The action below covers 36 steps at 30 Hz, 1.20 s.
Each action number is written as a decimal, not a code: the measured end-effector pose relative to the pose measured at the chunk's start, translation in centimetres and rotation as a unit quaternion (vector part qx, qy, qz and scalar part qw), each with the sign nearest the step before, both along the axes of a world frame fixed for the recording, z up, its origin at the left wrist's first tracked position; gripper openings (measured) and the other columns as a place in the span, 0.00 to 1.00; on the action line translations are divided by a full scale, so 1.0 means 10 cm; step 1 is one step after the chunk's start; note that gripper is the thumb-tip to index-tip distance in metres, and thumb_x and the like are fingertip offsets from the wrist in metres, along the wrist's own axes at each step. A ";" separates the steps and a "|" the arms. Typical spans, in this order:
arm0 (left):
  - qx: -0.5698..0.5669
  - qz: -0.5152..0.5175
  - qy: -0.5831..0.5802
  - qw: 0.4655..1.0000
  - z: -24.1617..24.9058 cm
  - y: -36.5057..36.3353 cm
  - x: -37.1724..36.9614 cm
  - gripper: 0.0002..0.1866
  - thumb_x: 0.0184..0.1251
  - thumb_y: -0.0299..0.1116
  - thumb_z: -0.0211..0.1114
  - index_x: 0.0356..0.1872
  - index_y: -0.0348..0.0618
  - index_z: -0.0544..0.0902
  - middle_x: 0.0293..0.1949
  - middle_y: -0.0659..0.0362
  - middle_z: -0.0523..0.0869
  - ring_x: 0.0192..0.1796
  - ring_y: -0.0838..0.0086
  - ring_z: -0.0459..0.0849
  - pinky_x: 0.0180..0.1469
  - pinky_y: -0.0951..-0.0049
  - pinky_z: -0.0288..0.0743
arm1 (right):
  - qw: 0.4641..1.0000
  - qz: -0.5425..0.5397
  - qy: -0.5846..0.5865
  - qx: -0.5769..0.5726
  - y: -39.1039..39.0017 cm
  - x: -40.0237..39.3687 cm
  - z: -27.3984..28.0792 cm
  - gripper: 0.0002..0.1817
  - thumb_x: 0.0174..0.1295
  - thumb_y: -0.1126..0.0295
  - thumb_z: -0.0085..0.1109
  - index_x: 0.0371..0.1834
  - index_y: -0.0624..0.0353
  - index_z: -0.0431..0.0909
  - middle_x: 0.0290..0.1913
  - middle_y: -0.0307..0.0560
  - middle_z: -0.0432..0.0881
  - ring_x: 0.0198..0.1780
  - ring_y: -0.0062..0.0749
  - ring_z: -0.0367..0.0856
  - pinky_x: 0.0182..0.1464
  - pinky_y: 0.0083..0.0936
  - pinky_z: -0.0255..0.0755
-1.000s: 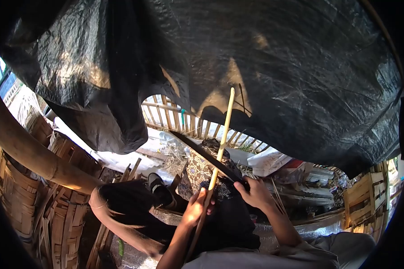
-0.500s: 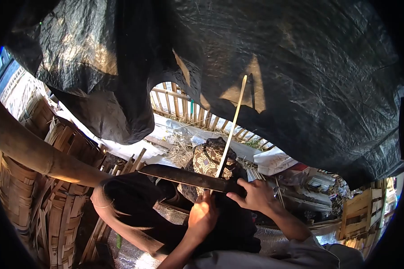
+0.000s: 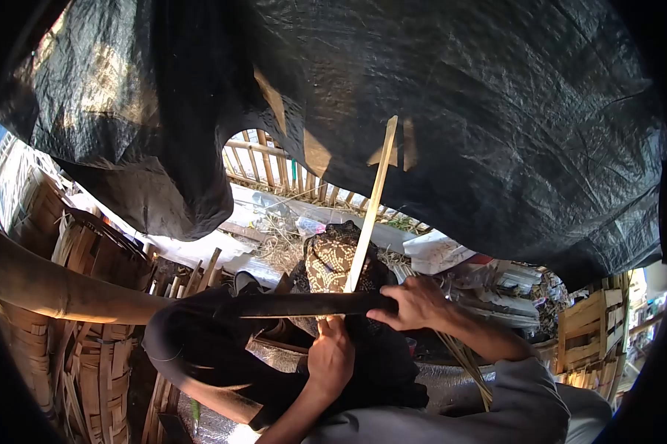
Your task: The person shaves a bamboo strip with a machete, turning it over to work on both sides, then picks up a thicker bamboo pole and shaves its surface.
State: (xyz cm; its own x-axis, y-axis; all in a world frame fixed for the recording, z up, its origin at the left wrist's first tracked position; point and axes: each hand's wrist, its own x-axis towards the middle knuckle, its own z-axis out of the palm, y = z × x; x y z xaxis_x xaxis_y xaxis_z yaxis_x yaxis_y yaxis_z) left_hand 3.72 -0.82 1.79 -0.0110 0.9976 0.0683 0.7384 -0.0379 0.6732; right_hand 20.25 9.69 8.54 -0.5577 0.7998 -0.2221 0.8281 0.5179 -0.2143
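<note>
A long dark blade (image 3: pixel 296 305) lies nearly level across the view, over my knee and lap. My right hand (image 3: pixel 415 303) is closed round its dark handle at the right end. Below the blade, my left hand (image 3: pixel 331 357) is closed on the lower end of a pale bamboo strip (image 3: pixel 376 200). The strip rises from behind the blade, leaning slightly right, its top in front of the black sheet. Behind its lower part is a brown and cream patterned cloth (image 3: pixel 332 263).
Black plastic sheeting (image 3: pixel 496 133) hangs overhead and ahead. A thick bamboo pole (image 3: pixel 75 292) crosses at left, beside woven bamboo baskets (image 3: pixel 100 362). Another woven piece (image 3: pixel 588 333) stands at right. A slatted bamboo fence (image 3: pixel 274 166) shows beyond.
The blade has turned from slanted to nearly level. The bamboo strip shows a broader face, and its top has shifted left. The whole view has shifted a little.
</note>
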 end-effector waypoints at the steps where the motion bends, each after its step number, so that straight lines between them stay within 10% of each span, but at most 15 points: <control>1: -0.013 0.003 -0.001 1.000 0.02 0.00 0.00 0.09 0.62 0.23 0.49 0.42 0.31 0.65 0.32 0.39 0.75 0.26 0.47 0.81 0.24 0.57 0.77 | 1.000 -0.021 0.012 -0.011 0.06 0.00 0.08 0.32 0.52 0.37 0.56 0.37 0.58 0.84 0.18 0.58 0.79 0.24 0.51 0.81 0.31 0.41 0.76; 7: 0.011 0.030 0.094 0.995 -0.01 0.08 0.06 0.10 0.60 0.23 0.50 0.42 0.29 0.66 0.30 0.42 0.76 0.25 0.52 0.83 0.23 0.62 0.78 | 0.989 -0.114 0.069 0.064 0.34 0.15 -0.16 0.25 0.60 0.45 0.53 0.34 0.59 0.83 0.24 0.59 0.81 0.33 0.56 0.82 0.39 0.43 0.75; 10: 0.023 0.026 0.089 0.995 -0.03 0.06 0.04 0.11 0.58 0.22 0.52 0.41 0.30 0.66 0.30 0.43 0.76 0.25 0.53 0.83 0.23 0.63 0.78 | 0.988 -0.080 0.098 -0.088 0.17 0.08 -0.04 0.25 0.59 0.44 0.53 0.34 0.58 0.83 0.22 0.57 0.81 0.29 0.53 0.82 0.36 0.43 0.76; 20: 0.003 0.019 0.051 0.999 -0.04 0.07 0.02 0.09 0.55 0.22 0.53 0.36 0.35 0.65 0.30 0.43 0.77 0.24 0.50 0.82 0.25 0.58 0.78 | 0.995 -0.026 0.012 0.097 0.21 0.10 -0.25 0.32 0.49 0.36 0.59 0.36 0.57 0.84 0.18 0.55 0.79 0.26 0.47 0.82 0.33 0.38 0.76; 23: -0.010 0.012 0.060 0.998 0.00 -0.08 -0.01 0.11 0.55 0.23 0.54 0.38 0.32 0.66 0.32 0.41 0.78 0.26 0.48 0.82 0.27 0.57 0.78 | 0.946 -0.282 0.161 0.016 0.79 0.33 -0.28 0.39 0.62 0.34 0.40 0.21 0.63 0.81 0.14 0.54 0.76 0.23 0.42 0.82 0.25 0.38 0.72; 29: -0.083 0.006 -0.021 0.996 0.08 -0.04 -0.09 0.17 0.54 0.28 0.61 0.40 0.30 0.66 0.34 0.38 0.79 0.33 0.42 0.82 0.34 0.51 0.77 | 0.953 -0.246 0.140 -0.108 0.58 0.42 -0.21 0.35 0.64 0.37 0.40 0.21 0.62 0.75 0.19 0.42 0.77 0.17 0.29 0.75 0.17 0.30 0.69; 34: -0.059 0.015 -0.027 0.998 -0.01 -0.04 -0.13 0.15 0.62 0.36 0.60 0.39 0.33 0.69 0.30 0.39 0.79 0.32 0.44 0.82 0.33 0.53 0.77 | 0.978 -0.156 0.136 -0.025 0.12 0.25 -0.34 0.34 0.59 0.37 0.48 0.38 0.63 0.81 0.32 0.62 0.82 0.39 0.55 0.82 0.43 0.45 0.76; 36: -0.110 0.036 -0.292 0.949 0.00 -0.03 -0.25 0.16 0.69 0.41 0.54 0.37 0.34 0.74 0.25 0.48 0.79 0.25 0.59 0.81 0.26 0.65 0.73 | 0.980 -0.134 0.147 0.018 0.05 0.17 -0.37 0.33 0.58 0.37 0.50 0.40 0.61 0.81 0.32 0.62 0.82 0.39 0.56 0.82 0.45 0.45 0.76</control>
